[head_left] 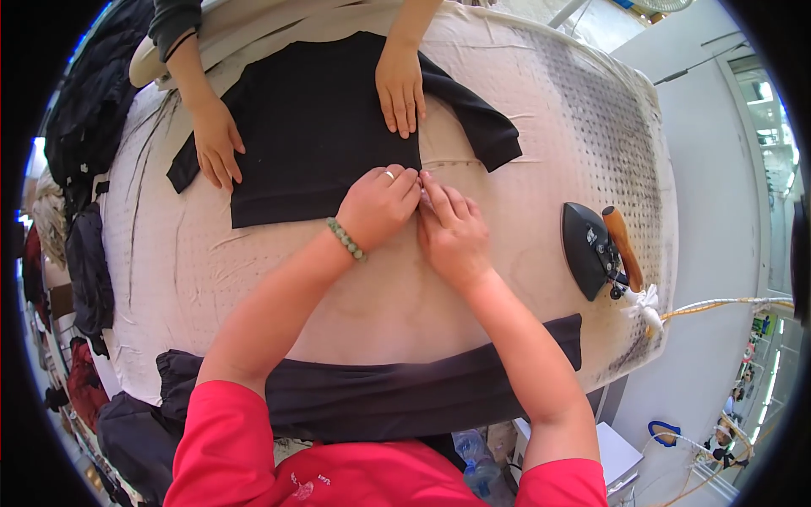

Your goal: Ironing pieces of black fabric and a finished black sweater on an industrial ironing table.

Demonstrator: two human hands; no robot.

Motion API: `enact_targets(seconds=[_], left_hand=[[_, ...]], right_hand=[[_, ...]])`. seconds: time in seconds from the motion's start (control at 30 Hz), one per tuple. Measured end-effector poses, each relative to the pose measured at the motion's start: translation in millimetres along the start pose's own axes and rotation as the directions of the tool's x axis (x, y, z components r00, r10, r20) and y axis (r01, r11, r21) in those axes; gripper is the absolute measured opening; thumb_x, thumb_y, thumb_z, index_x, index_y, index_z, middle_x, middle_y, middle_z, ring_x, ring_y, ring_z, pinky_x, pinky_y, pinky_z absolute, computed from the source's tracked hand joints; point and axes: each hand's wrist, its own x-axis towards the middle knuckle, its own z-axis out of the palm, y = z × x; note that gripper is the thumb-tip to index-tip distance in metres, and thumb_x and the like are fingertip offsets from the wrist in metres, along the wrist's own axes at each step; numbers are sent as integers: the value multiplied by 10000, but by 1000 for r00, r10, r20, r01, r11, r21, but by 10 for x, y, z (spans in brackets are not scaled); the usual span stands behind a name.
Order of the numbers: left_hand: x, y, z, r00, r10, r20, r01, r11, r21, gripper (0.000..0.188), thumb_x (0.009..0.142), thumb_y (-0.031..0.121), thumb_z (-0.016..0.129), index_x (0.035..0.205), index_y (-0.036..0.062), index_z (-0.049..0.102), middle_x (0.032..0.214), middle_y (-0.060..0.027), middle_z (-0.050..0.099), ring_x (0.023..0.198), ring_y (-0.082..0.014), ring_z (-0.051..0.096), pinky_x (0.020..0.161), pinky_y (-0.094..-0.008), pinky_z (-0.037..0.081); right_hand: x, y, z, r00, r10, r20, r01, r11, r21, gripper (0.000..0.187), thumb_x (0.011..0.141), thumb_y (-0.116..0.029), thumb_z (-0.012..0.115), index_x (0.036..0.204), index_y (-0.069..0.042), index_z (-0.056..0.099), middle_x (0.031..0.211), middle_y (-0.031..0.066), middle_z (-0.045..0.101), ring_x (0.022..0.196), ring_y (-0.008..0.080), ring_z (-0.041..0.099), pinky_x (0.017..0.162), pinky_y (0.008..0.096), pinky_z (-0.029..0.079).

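A black long-sleeved top (312,118) lies spread flat on the padded ironing table (338,304), its hem toward me. My left hand (378,205), with a ring and a green bead bracelet on its wrist, is closed at the right corner of that hem. Close beside it my right hand (452,228) pinches at the same corner, its fingertips nearly meeting the left ones. What exactly lies between the fingertips is mostly hidden. Across the table, a co-worker's hands rest on the top, one at its left side (217,145), the other near its right edge (400,89).
To the right stands an iron (590,252) with a wooden handle (623,249) and a cord (718,304) running off the table. Dark trousers or similar cloth (380,397) lie along the near edge. Dark garments (89,110) hang at the left. A plastic bottle (477,465) sits below.
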Motion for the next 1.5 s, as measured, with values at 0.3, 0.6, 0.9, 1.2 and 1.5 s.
enact_targets(seconds=[0.3,0.6,0.9,1.2,1.5], left_hand=[[-222,575,-164,904,-301,304,359,920,-157,680,981,285,601,1550,-25,395,1653,-203,338,1560,-346,273,1281,-486,200],[-352,607,-213,901,-316,296,374,913,-163,690,1005,391,579,1544,-8,416,1649,-167,359,1553,-310,280,1280,-483,189],[-464,536,-261,931,-324,168,359,897,-257,660,896,283,710,1450,-19,517,1527,-158,503,1425,-320,453,1232,-498,301],[-940,-162,-735,939,-338,54,342,914,-221,417,785,173,793,1161,26,689,1179,-126,636,1100,-296,624,964,-448,495],[-1219,-949,-1310,157,-959,235,935,67,-349,371,949,333,767,920,-21,658,797,-81,666,661,-171,650,606,-325,513]], right_hand=[[-121,348,-549,964,-100,248,109,994,-22,489,908,-143,666,1374,-9,606,1439,155,590,1344,332,547,1134,515,419],[-645,1409,-1964,763,628,149,-571,765,-299,570,944,-308,747,1405,-32,556,1284,188,664,1137,368,650,969,422,522],[-338,1578,-1934,436,707,557,-750,627,-208,287,892,-227,795,959,31,689,697,48,595,625,154,561,613,376,476],[1306,-231,-997,620,415,665,-456,881,-124,281,907,-239,691,1094,-31,712,946,248,725,939,451,689,839,513,542],[1550,-461,-566,628,366,687,-327,925,-194,257,883,-204,665,1059,-29,732,899,235,726,910,433,696,828,490,552]])
